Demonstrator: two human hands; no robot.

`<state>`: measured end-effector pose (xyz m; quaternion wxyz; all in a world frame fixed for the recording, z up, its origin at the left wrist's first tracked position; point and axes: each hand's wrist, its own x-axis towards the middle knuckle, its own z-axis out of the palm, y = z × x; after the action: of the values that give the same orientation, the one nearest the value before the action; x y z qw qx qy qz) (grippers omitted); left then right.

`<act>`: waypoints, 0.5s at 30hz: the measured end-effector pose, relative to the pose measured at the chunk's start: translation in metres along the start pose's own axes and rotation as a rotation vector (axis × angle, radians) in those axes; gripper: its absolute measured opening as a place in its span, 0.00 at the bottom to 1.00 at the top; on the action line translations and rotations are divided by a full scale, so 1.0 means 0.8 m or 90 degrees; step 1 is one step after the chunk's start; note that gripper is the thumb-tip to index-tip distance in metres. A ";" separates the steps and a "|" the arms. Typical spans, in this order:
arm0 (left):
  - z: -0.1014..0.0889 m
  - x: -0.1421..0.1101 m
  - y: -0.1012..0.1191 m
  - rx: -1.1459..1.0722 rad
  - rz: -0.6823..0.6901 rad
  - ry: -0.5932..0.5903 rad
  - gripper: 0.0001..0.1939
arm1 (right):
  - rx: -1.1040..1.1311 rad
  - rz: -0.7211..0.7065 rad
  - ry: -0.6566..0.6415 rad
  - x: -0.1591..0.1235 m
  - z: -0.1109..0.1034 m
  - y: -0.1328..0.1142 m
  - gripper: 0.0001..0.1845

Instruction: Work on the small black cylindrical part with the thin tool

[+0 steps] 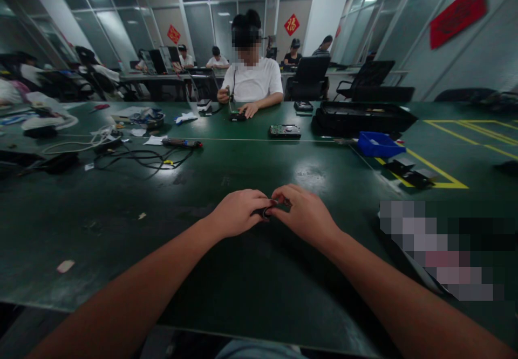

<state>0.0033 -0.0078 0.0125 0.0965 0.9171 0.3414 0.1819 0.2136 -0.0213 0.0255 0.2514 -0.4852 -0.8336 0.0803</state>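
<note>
My left hand [242, 211] and my right hand [304, 213] meet above the middle of the green table. Both are closed, fingertips pinched around a small dark object [265, 212] with a shiny curved edge. Fingers cover most of it, so its kind cannot be made out. Straight ahead, beyond the hands, a hard drive [285, 130] lies with its circuit board facing up.
Across the green table [226, 164], a person in a white shirt [254, 81] handles another drive. Tangled black cables [141, 156] and a screwdriver-like tool [182, 142] lie left. A blue bin [380, 144] and black tray [360, 116] stand right. A blurred-out object [437, 251] lies nearer.
</note>
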 end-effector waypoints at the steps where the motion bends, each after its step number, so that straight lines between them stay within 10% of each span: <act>1: 0.000 0.000 0.001 0.001 0.003 -0.006 0.14 | -0.003 -0.007 -0.007 0.000 0.000 -0.001 0.09; 7: -0.002 0.001 0.005 -0.010 0.001 -0.014 0.14 | 0.014 -0.037 -0.018 -0.002 -0.003 -0.005 0.07; 15: 0.008 0.001 0.005 -0.046 -0.049 0.127 0.18 | 0.166 0.151 0.052 -0.005 0.012 -0.009 0.18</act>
<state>0.0086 -0.0104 0.0082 0.1017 0.8766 0.3774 0.2808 0.2045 -0.0270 0.0184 0.3346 -0.5463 -0.7422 0.1969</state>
